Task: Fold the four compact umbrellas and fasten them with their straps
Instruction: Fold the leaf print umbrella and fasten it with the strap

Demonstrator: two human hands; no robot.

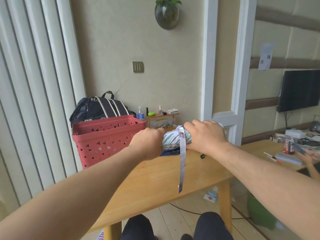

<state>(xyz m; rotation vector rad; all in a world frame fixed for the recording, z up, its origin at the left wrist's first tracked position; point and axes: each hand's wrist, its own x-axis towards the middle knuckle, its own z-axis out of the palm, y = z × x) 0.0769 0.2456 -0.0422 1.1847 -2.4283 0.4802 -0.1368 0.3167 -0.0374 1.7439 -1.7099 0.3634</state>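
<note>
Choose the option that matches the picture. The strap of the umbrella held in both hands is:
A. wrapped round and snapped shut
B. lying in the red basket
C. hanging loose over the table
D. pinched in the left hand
C: the strap dangles free from the umbrella, its end unfastened above the table.

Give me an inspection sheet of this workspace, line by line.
Surface: wooden table, mostly bare toward the near edge.
Job's things: patterned umbrella rolled, held above the table; its strap hangs loose, unfastened; dark fabric lies beneath it.
Clutter: pens and papers at the table's right end.
Grippers: left hand and right hand both grip the umbrella.
Cables: black cable on the floor.
Surroundings: red basket, backpack, small shelf, wall screen.
</note>
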